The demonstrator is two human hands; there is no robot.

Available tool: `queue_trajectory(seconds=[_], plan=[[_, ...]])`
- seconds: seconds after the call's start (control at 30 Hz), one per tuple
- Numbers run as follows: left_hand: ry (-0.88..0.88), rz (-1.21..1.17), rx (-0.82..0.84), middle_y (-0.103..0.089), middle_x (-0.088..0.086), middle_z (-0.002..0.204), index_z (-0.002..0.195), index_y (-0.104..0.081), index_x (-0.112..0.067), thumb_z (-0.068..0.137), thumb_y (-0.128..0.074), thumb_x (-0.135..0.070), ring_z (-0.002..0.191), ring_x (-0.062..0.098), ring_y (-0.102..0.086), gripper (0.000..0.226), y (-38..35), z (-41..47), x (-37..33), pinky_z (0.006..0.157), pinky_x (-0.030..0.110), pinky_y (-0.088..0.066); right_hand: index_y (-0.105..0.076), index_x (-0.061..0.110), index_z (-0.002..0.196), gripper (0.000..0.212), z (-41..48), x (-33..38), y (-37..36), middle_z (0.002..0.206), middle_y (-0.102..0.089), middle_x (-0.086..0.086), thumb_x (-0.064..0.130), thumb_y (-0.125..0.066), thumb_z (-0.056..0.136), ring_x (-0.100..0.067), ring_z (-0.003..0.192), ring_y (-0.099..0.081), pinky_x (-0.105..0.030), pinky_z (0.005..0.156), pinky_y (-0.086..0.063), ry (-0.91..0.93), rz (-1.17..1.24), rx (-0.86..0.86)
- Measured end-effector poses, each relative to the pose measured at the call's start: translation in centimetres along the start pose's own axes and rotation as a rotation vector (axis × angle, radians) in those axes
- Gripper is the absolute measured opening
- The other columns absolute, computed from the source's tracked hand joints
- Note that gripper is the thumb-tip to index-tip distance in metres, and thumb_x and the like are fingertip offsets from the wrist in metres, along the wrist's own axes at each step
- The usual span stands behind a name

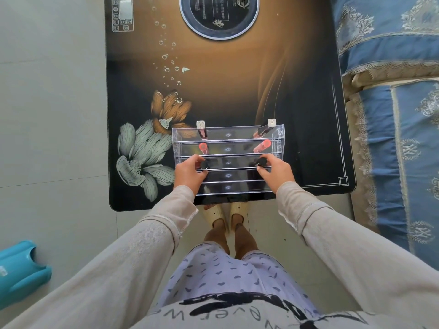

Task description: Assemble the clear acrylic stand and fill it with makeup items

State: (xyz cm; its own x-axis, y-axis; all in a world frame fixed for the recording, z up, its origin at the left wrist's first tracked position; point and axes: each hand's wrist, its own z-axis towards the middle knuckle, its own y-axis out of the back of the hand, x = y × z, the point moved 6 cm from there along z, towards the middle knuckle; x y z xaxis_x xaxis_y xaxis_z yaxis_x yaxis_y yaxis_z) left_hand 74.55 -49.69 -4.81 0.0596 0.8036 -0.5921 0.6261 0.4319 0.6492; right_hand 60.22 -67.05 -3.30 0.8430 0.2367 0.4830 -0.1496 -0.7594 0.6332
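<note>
head view: clear acrylic stand [228, 136] sits assembled on the dark floral table [237, 79], at the near edge, stepped tiers running left to right. top tier: left silver-capped tube [201, 130] at the left end, right silver-capped tube [266, 129] at the right end, the right one tilted. second tier: left pink tube [203, 148] and right pink tube [262, 146], also at the two ends, the right one leaning. third tier: left hand [190, 173] with fingers curled round a left black item [203, 164] at the left end; right hand [276, 170] pinching a right black item [261, 161] at the right end. cannot tell if either black item already touches the tier. the two lowest tiers hold nothing visible between the hands. both arms in beige sleeves. round dark disc [218, 15] at the far end of the table, well apart from the stand. blue patterned bedding [392, 115] just beside the table on the right. teal plastic object [21, 271] on the floor at lower left. cream slippers [223, 212] under the table edge.
</note>
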Motion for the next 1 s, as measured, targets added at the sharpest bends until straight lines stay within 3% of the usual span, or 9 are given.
queue_trajectory(seconds=[0.13,0.3,0.4,0.5,0.63,0.77,0.87,1.0], plan=[[-0.007,-0.033,-0.021,-0.069,0.011,0.106,0.107,-0.063,-0.005,0.079,-0.068,-0.002,0.095,0.02,-0.064,0.029,0.4,-0.7,0.2,0.09,0.023,-0.047,-0.053,0.011,0.124,0.038,-0.4,-0.2,0.3,0.127,-0.059,-0.01,0.012,-0.06,0.087,-0.027,0.119,-0.055,-0.038,0.103,-0.042,0.013,0.021,-0.032],[0.019,-0.039,-0.074,-0.063,-0.001,0.087,0.104,-0.063,-0.009,0.08,-0.066,-0.005,0.078,0.012,-0.057,0.024,1.6,-2.9,2.3,0.078,0.021,-0.044,-0.055,0.007,0.121,0.035,-2.4,-2.3,1.3,0.126,-0.058,-0.013,0.009,-0.059,0.087,-0.027,0.117,-0.055,-0.035,0.1,-0.044,0.008,-0.016,-0.123],[0.16,0.003,-0.053,-0.069,0.007,0.085,0.095,-0.067,-0.009,0.083,-0.061,-0.008,0.076,0.02,-0.059,0.014,1.9,-4.8,5.8,0.076,0.024,-0.044,-0.061,0.005,0.112,0.025,-4.1,-5.3,0.6,0.117,-0.062,-0.014,0.007,-0.057,0.088,-0.027,0.108,-0.059,-0.03,0.092,-0.046,-0.089,-0.003,-0.087],[0.322,0.043,0.094,-0.068,0.01,0.086,0.085,-0.066,-0.012,0.083,-0.058,-0.009,0.083,0.026,-0.063,0.008,1.1,-7.0,9.7,0.077,0.025,-0.043,-0.065,0.006,0.102,0.018,-5.8,-8.6,-0.8,0.103,-0.066,-0.013,0.007,-0.054,0.088,-0.028,0.097,-0.061,-0.025,0.084,-0.044,-0.218,0.021,-0.001],[0.512,0.08,0.335,-0.061,0.01,0.081,0.085,-0.063,-0.01,0.086,-0.055,-0.007,0.072,0.022,-0.056,0.008,-0.4,-10.8,13.6,0.073,0.025,-0.044,-0.06,0.016,0.075,0.016,-7.6,-11.3,-2.7,0.075,-0.059,-0.008,0.009,-0.053,0.087,-0.022,0.073,-0.053,-0.028,0.07,-0.047,-0.32,0.0,0.128],[0.563,0.013,0.275,-0.059,0.007,0.064,0.061,-0.055,-0.017,0.084,-0.054,-0.003,0.056,0.02,-0.053,0.027,0.1,-12.5,14.7,0.067,0.023,-0.04,-0.051,0.023,0.059,0.033,-7.5,-11.9,-2.9,0.059,-0.052,0.0,0.007,-0.053,0.088,-0.018,0.056,-0.049,-0.022,0.054,-0.042,-0.318,0.023,0.142],[0.572,-0.068,0.225,-0.056,0.004,0.061,0.057,-0.052,-0.021,0.084,-0.052,-0.001,0.051,0.014,-0.049,0.033,0.4,-12.6,14.4,0.067,0.024,-0.038,-0.05,0.018,0.058,0.034,-6.8,-12.2,-2.6,0.053,-0.049,-0.004,0.0,-0.048,0.087,-0.017,0.045,-0.041,-0.016,0.038,-0.037,-0.348,0.103,0.142],[0.544,-0.19,0.112,-0.058,0.009,0.071,0.058,-0.053,-0.021,0.084,-0.052,-0.001,0.052,0.013,-0.05,0.033,1.7,-12.1,13.3,0.069,0.024,-0.038,-0.049,0.012,0.062,0.032,-6.4,-13.1,-2.9,0.054,-0.045,-0.009,-0.004,-0.044,0.09,-0.016,0.044,-0.037,-0.016,0.035,-0.031,-0.402,0.118,0.222]])
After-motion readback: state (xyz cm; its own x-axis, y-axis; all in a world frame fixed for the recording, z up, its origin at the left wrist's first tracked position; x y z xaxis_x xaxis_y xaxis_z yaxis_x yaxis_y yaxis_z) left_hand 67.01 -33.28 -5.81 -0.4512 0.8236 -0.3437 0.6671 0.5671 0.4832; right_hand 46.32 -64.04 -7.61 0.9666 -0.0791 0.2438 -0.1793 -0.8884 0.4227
